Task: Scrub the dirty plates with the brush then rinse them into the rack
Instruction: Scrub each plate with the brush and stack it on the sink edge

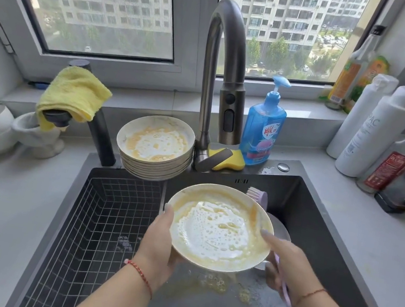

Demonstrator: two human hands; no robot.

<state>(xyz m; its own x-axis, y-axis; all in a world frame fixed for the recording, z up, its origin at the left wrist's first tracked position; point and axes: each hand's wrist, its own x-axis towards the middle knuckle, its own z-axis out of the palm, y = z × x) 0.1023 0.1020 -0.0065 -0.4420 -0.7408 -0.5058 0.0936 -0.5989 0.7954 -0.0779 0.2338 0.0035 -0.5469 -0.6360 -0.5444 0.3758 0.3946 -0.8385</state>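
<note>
Here, over the sink (323,228), the left hand (157,242) grips the slippery, breakable plate (219,228) by its rim; the right hand (285,262) clasps the brush (258,197).

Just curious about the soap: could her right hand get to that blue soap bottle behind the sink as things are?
Probably not right away: the right hand grips the brush and steadies the plate. The path past the faucet to the soap bottle looks open.

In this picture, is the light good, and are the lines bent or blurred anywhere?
Head view: bright daylight from the window; wide-angle lens bows its frame and the counter edges; the held plate is sharp, the bottles at the right edge soft.
</note>
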